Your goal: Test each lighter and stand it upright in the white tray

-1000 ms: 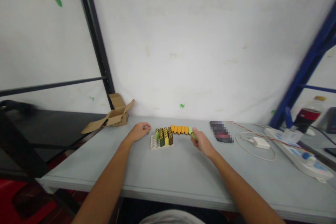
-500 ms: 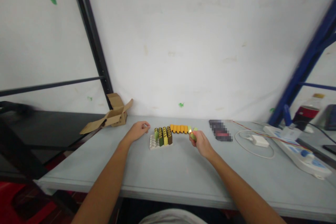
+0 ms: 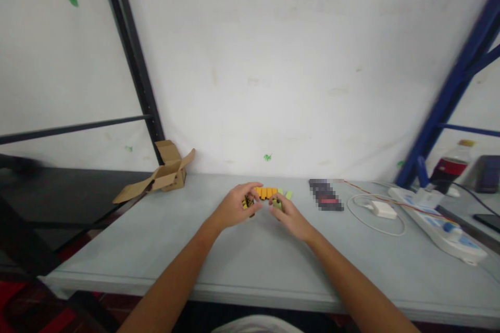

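Note:
My right hand [image 3: 292, 220] is closed on a yellow-green lighter [image 3: 277, 203], held low over the table. My left hand [image 3: 233, 208] is open to the left of it, thumb and fingers curved apart, with nothing visibly held. Behind and between its fingers show several upright lighters [image 3: 248, 202] with black-and-yellow tops; the white rack under them is mostly hidden by this hand. Just beyond both hands lies a row of orange lighters [image 3: 266, 193]. At the row's right end are pale green lighters [image 3: 288, 194], partly covered by my right fingers.
An open cardboard box [image 3: 174, 174] stands at the back left of the grey table [image 3: 258, 265]. To the right lie a pixelated dark object [image 3: 327, 196], a white adapter [image 3: 383, 209] with cable, and a power strip [image 3: 441, 229]. A drink bottle [image 3: 453, 164] stands farther right.
My left hand has moved right, from beside the rack to in front of it. My right hand has shifted left with the lighter. The flame seen at the lighter earlier no longer shows.

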A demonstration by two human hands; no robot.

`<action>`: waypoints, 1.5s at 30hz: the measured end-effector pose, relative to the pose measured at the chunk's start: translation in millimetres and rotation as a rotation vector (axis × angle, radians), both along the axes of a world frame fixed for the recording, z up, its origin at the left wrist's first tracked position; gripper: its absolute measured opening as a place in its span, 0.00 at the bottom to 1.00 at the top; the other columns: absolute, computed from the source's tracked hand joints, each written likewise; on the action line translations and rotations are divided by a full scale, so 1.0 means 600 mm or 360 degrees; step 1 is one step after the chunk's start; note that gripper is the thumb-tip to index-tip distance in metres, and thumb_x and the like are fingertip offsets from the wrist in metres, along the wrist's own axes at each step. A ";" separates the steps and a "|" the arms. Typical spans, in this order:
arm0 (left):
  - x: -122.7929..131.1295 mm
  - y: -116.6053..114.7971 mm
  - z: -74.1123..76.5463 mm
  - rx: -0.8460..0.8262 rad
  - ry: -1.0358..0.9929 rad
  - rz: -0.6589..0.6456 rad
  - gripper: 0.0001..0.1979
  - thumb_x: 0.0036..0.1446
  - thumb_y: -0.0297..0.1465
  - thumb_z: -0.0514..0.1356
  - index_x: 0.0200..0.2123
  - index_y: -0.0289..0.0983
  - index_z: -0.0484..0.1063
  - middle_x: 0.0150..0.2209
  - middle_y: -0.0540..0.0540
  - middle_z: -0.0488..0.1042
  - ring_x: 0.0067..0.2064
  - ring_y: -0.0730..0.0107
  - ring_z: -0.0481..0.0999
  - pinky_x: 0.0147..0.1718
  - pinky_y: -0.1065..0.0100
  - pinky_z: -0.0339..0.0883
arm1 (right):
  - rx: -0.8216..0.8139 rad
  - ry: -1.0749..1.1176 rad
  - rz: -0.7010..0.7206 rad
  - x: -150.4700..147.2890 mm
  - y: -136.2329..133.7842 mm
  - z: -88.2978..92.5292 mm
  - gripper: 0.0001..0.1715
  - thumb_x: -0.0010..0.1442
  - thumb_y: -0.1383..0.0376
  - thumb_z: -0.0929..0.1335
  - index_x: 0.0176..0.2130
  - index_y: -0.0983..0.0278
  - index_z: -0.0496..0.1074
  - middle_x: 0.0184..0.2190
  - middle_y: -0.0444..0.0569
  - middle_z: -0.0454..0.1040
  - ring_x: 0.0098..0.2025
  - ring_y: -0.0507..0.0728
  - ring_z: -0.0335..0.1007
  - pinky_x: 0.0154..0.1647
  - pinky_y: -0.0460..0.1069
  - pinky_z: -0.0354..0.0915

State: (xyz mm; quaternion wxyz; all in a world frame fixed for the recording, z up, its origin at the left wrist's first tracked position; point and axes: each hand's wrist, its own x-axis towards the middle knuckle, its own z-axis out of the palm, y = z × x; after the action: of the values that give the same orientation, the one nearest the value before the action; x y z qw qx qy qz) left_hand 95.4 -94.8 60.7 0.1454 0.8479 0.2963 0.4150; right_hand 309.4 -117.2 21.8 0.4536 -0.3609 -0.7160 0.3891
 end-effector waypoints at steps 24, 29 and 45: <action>-0.146 0.055 0.004 -0.0683 0.0110 0.0186 0.17 0.50 0.44 0.67 0.29 0.35 0.75 0.24 0.48 0.75 0.28 0.70 0.72 0.30 0.69 0.65 | 0.0307 -0.1479 -0.0636 0.082 0.091 -0.053 0.34 0.55 0.79 0.58 0.58 0.69 0.68 0.58 0.59 0.69 0.59 0.64 0.61 0.58 0.55 0.57; -0.133 0.058 -0.006 -0.0736 0.0125 0.0184 0.16 0.47 0.43 0.68 0.27 0.35 0.71 0.22 0.50 0.74 0.26 0.70 0.72 0.27 0.70 0.64 | 0.0198 -0.1654 -0.0745 0.088 0.079 -0.035 0.28 0.61 0.76 0.58 0.57 0.66 0.70 0.53 0.59 0.72 0.54 0.64 0.64 0.53 0.54 0.58; -0.125 0.049 -0.001 -0.0520 0.0217 0.0275 0.11 0.48 0.38 0.65 0.24 0.37 0.69 0.22 0.51 0.73 0.27 0.70 0.71 0.27 0.71 0.63 | 0.0223 -0.0923 -0.0783 0.082 0.077 -0.028 0.20 0.67 0.66 0.54 0.41 0.68 0.72 0.39 0.58 0.76 0.43 0.59 0.71 0.44 0.50 0.62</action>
State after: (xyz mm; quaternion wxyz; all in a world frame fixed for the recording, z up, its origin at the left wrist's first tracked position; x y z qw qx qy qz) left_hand 20.4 -65.5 60.4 0.2247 0.8105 0.4405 0.3139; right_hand 358.8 -71.0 5.2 0.3355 -0.5851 -0.7314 0.1007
